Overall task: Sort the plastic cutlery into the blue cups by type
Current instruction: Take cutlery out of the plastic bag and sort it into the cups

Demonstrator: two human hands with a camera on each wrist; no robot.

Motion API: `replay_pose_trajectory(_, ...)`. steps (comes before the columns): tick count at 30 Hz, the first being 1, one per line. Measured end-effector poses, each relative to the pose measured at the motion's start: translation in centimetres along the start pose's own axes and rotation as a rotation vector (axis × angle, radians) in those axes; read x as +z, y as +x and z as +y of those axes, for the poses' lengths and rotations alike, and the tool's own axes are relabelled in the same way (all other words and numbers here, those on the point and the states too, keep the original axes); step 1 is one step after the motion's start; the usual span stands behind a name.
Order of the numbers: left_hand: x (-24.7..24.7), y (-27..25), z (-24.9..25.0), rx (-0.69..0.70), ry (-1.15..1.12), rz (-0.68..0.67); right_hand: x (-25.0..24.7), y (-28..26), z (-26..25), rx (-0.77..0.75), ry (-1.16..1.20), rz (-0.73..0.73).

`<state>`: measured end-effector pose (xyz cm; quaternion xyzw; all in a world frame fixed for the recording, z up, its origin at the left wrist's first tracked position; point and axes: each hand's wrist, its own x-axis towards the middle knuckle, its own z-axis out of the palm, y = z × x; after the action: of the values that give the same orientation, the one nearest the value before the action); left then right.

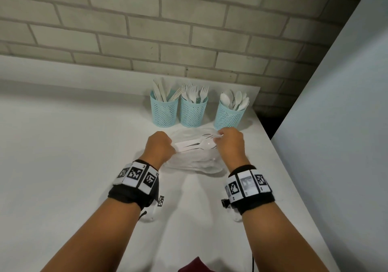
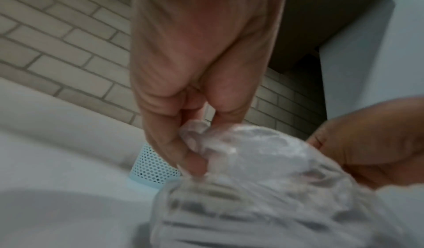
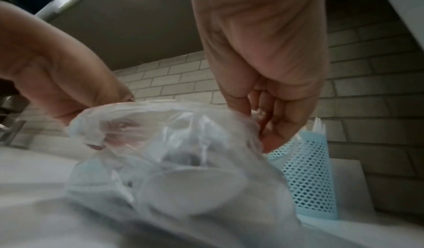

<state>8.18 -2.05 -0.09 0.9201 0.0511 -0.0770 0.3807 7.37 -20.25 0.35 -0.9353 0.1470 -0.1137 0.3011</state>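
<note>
Both hands — left hand (image 1: 160, 147), right hand (image 1: 230, 143) — pinched the clear bag (image 1: 195, 162) before the fork cup (image 1: 193, 112). A hard tug might tear it — scattering cutlery.

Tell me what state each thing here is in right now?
Clear plastic bag: on the counter, mouth pulled open, cutlery inside.
Left hand: pinches the bag's edge.
Right hand: pinches the opposite edge.
Left cup: upright, holds knives.
Middle cup: upright, holds forks.
Right cup: upright, holds spoons.
</note>
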Motion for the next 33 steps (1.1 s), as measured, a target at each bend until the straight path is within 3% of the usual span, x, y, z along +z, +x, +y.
replay_pose_trajectory(3,-0.8,0.2,-0.6,-0.096,-0.408,-0.022,-0.7,1.0,0.9,0.158,0.309,0.007)
replay_pose_trajectory(6,-1.3,0.0,-0.8,-0.205,-0.745,-0.091,-1.2,1.7,1.6,0.443,0.815,-0.134)
replay_pose_trajectory(9,-1.4,0.2,-1.3,-0.285,-0.999,-0.210,-1.5,2.0,1.9,0.624,1.167,-0.261)
replay_pose_trajectory(14,-1.2,0.4,-2.1,-0.520,-1.463,-0.216,-1.4,2.6,2.2,0.831,1.309,-0.346)
replay_pose_trajectory(18,-1.0,0.9,-2.7,-0.645,-1.600,-0.184,-0.3,2.8,2.6,0.892,1.311,-0.392)
replay_pose_trajectory(20,-1.1,0.8,-2.6,-0.598,-1.520,-0.197,0.2,2.7,2.4,0.846,1.299,-0.395)
replay_pose_trajectory(22,-1.4,0.7,-2.2,-0.487,-1.285,-0.197,0.4,2.7,2.0,0.751,1.226,-0.373)
replay_pose_trajectory(26,-1.6,-0.3,-1.0,-0.126,-0.240,-0.116,-0.7,2.8,1.5,0.312,0.643,-0.207)
replay_pose_trajectory(28,-1.3,-0.8,-0.4,0.023,0.080,0.015,-1.7,2.3,1.0,0.097,0.425,-0.161)
replay_pose_trajectory(30,-0.7,-1.1,0.4,0.227,0.085,0.069,-2.3,1.7,0.3,-0.025,0.256,-0.229)
replay_pose_trajectory(33,0.5,-1.2,1.6,0.414,0.089,-0.009,-1.6,1.0,0.0,-0.064,-0.007,-0.330)
